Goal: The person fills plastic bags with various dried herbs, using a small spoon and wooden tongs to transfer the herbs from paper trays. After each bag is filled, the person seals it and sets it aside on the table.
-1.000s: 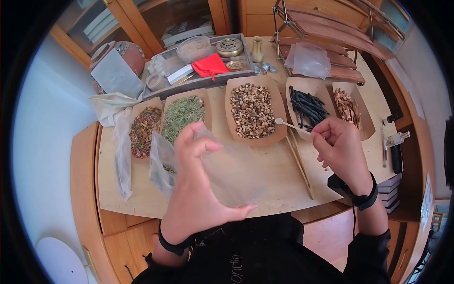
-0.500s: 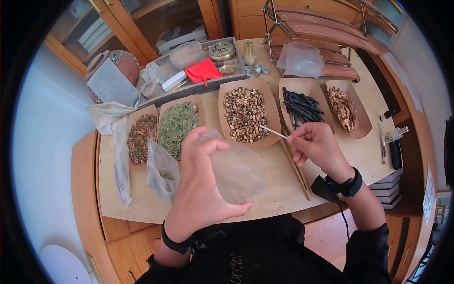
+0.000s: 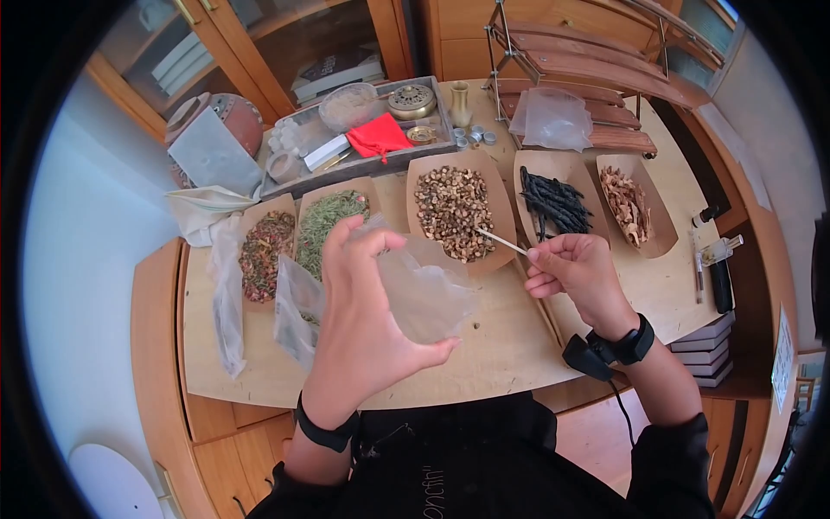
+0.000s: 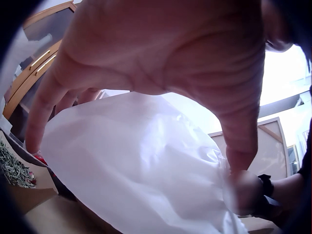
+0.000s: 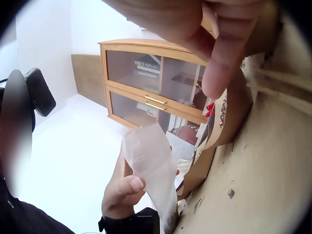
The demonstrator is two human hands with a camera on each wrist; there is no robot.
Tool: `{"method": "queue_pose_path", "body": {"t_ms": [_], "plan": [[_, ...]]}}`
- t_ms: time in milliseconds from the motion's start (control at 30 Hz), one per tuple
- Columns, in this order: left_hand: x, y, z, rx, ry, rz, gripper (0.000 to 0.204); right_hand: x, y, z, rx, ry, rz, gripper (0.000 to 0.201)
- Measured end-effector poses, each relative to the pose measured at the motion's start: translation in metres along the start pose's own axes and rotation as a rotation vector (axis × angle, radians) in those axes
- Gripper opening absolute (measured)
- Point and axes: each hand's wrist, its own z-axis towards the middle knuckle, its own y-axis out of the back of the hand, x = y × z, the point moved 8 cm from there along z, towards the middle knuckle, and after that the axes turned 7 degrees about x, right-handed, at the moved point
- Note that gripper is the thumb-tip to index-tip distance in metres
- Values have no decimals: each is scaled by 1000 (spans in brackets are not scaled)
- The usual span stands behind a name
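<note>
The right hand (image 3: 579,272) pinches a thin pale stick (image 3: 505,242), its far end at the chopped pieces (image 3: 454,203) in the paper tray (image 3: 503,208); whether it digs in is too small to tell. The left hand (image 3: 359,311) curves round a translucent bag (image 3: 424,294), just on the near side of that tray. Small loads seem wise, since so slender a tool would likely spill if tipped: lift it level, with the bag's mouth spread beside the tray's near rim. One crumb (image 3: 475,326) lies on the worktop (image 3: 501,363), nearer the person than the tray.
</note>
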Motion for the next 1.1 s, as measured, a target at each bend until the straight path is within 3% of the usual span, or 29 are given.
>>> {"method": "queue_pose_path", "body": {"t_ms": [400, 633, 967, 1100], "plan": [[10, -9, 13, 26, 18, 71, 100, -3, 1, -4, -18, 71, 44, 15], [14, -11, 21, 19, 45, 35, 100, 44, 3, -34, -42, 163, 7, 14], [13, -12, 25, -18, 1, -7, 100, 77, -24, -48, 89, 185, -178, 13], [16, -11, 25, -49, 7, -46, 97, 88, -35, -59, 25, 365, -474, 9]]}}
